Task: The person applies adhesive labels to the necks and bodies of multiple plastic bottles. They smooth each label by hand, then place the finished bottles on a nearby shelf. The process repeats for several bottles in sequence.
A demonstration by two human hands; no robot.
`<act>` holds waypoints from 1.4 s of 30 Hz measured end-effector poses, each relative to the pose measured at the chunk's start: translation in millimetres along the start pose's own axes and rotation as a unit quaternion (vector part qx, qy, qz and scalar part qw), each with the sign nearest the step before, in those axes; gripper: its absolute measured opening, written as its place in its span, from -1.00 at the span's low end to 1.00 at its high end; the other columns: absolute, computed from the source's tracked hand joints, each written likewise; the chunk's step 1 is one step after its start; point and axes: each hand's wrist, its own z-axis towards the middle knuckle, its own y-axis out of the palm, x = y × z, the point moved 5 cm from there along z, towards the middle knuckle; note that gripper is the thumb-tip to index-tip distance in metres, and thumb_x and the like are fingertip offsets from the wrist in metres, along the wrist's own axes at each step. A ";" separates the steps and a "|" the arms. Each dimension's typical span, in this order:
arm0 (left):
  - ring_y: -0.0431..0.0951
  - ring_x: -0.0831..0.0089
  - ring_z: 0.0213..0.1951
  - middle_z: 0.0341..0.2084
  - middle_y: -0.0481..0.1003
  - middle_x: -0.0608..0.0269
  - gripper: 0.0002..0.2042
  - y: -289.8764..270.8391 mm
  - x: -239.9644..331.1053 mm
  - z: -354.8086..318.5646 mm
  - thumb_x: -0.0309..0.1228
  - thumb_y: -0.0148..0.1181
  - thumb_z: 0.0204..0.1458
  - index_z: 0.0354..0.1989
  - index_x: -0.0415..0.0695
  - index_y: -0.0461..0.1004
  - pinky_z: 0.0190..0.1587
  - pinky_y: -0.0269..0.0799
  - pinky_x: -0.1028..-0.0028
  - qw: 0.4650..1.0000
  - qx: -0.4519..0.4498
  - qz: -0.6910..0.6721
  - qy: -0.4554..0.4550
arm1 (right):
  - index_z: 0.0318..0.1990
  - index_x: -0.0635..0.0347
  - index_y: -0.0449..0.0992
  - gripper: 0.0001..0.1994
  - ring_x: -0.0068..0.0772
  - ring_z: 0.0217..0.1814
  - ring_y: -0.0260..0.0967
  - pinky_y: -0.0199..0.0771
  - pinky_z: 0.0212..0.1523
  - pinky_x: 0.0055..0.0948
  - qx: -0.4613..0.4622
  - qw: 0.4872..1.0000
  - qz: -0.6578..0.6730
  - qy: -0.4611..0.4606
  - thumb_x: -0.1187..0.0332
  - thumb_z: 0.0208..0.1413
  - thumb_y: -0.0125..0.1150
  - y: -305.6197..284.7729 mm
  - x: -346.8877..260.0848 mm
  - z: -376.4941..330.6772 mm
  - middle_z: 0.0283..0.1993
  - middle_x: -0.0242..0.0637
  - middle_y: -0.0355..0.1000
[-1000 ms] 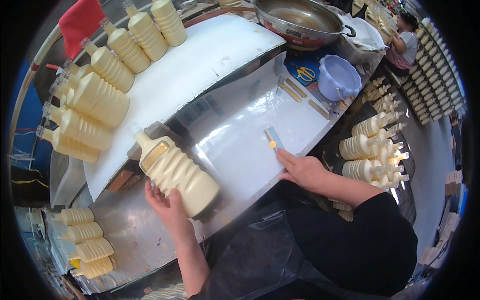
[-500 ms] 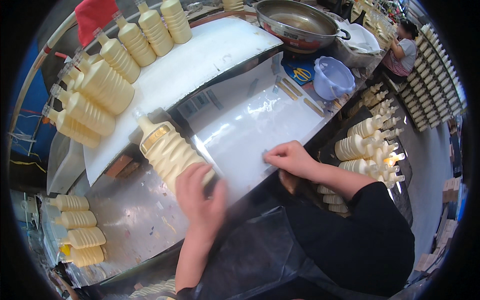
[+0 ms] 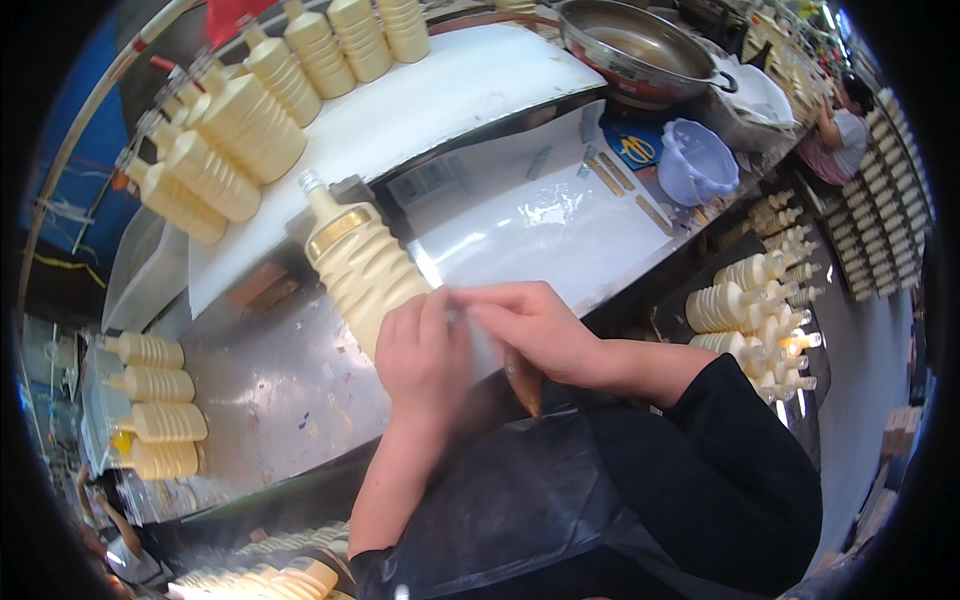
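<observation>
A cream-yellow ribbed plastic bottle with a gold label lies on its side on the shiny metal worktop, neck pointing away. The left hand curls over its base end; the right hand, fingers pinched narrow, meets it there, touching

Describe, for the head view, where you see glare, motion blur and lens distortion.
Head view: glare sits as a bright white patch on the shiny metal table beyond the hands; the left hand and right hand are smeared by motion blur where their fingertips meet beside the cream ribbed bottle; the fisheye lens bows the white board, with a black rim around the picture.
</observation>
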 end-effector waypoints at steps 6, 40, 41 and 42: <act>0.61 0.36 -0.27 -0.31 0.61 0.16 -0.70 -13.5 -25.7 -12.8 -0.61 0.31 0.03 -0.02 -0.22 0.59 -0.17 0.51 0.39 0.979 -0.019 -0.131 -0.158 | 0.32 0.22 0.43 -0.57 -0.75 -0.52 0.32 0.36 -0.48 -0.67 -0.024 0.993 -0.092 -0.075 0.43 0.30 0.14 6.4 -3.0 11.6 -0.52 -0.49 0.39; 0.38 0.67 -0.40 -0.44 0.52 0.40 -0.92 -15.1 -97.9 -89.3 -0.47 0.33 0.18 -0.30 -0.20 0.55 -0.30 0.28 0.62 0.728 0.102 -0.414 -0.538 | -0.28 0.33 0.56 -0.84 -0.76 -0.33 0.41 0.42 -0.33 -0.65 -0.057 0.969 -0.238 0.003 0.39 0.21 0.33 13.8 21.9 83.1 -0.35 -0.44 0.54; 0.39 0.67 -0.39 -0.44 0.51 0.41 -0.92 -14.8 -98.1 -89.9 -0.47 0.33 0.18 -0.30 -0.20 0.55 -0.29 0.28 0.62 0.726 0.102 -0.415 -0.538 | -0.27 0.32 0.56 -0.84 -0.77 -0.33 0.41 0.42 -0.33 -0.65 -0.057 0.969 -0.239 0.004 0.39 0.20 0.34 13.5 22.6 83.5 -0.36 -0.45 0.53; 0.39 0.66 -0.38 -0.44 0.51 0.41 -0.92 -14.5 -98.5 -90.6 -0.47 0.32 0.18 -0.30 -0.19 0.55 -0.27 0.29 0.62 0.725 0.102 -0.417 -0.539 | -0.27 0.32 0.55 -0.84 -0.77 -0.34 0.40 0.41 -0.33 -0.66 -0.058 0.969 -0.240 0.004 0.39 0.20 0.34 12.8 23.9 84.3 -0.37 -0.46 0.52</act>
